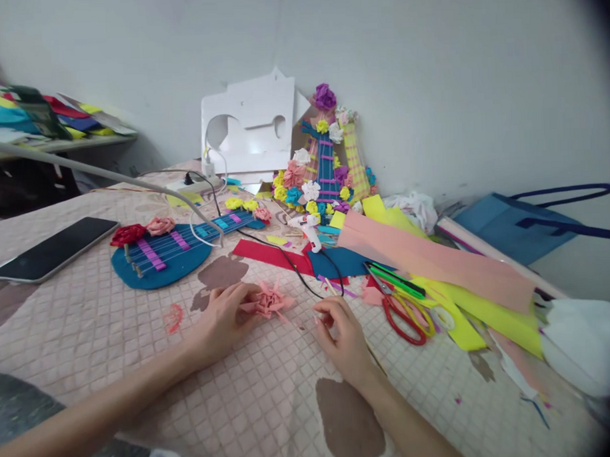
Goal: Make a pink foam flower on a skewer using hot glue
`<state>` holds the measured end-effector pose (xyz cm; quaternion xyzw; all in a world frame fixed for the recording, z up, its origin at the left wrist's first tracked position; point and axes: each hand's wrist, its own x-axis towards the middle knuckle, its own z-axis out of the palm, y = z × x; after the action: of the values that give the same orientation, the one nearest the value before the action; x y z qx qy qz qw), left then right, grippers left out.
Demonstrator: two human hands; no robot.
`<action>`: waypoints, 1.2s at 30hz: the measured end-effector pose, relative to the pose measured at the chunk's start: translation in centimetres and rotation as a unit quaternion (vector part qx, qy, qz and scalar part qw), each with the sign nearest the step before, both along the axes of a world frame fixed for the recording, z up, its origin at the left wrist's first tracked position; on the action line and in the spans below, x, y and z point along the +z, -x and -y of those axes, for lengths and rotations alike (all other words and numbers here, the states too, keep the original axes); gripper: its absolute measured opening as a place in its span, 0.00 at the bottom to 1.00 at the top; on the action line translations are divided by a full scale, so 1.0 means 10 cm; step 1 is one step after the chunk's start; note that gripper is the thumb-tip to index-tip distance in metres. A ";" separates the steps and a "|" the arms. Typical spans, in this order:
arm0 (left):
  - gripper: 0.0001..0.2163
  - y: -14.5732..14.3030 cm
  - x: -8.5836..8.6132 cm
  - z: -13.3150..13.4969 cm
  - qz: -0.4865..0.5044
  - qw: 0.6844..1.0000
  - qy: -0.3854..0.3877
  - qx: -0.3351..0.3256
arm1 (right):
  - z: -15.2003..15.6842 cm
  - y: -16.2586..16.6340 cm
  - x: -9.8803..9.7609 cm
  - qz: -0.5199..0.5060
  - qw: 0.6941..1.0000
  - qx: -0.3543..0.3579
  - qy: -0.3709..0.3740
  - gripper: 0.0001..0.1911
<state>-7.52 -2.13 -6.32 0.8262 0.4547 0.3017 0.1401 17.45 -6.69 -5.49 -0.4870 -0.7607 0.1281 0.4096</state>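
Pinched in my left hand [231, 319] is a pink crepe-paper flower [270, 300] with ragged, pointed petals, resting low over the quilted tablecloth. My right hand [341, 334] is curled around a thin wooden stick [376, 360], whose ends stick out above the fingers and below the palm. A small gap separates the right fingertips from the flower. Left of the flower, a pink ring-like mark or scrap [173, 318] shows on the cloth. Behind the hands lies a blue guitar-shaped piece [178, 256] with purple strips, strings and paper roses. A white glue gun [309, 230] stands beyond the flower.
Red-handled scissors [399, 315], a green cutter [397, 280] and paper strips [436, 260] lie to the right. A phone [55, 249] is at the left. Flower-covered guitar shapes [327, 161] and white boards [250, 100] lean on the wall. The glue-gun cord [299, 274] crosses the cloth.
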 end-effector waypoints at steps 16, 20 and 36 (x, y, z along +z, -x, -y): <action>0.12 -0.14 0.09 -0.26 0.006 0.999 0.006 -0.036 | 0.01 0.05 -0.05 -0.062 0.996 0.001 0.057 0.11; 0.11 -0.16 0.07 -0.22 0.016 1.000 -0.005 -0.025 | 0.01 0.04 -0.07 -0.062 0.996 0.000 0.070 0.11; 0.13 -0.17 0.05 -0.27 -0.004 1.000 -0.010 -0.024 | 0.00 0.04 -0.07 -0.060 0.995 -0.002 0.076 0.09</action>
<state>-5.83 0.58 -5.82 0.8397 0.4319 0.2994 0.1372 17.03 -6.71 -6.23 -0.5100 -0.7214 0.2141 0.4168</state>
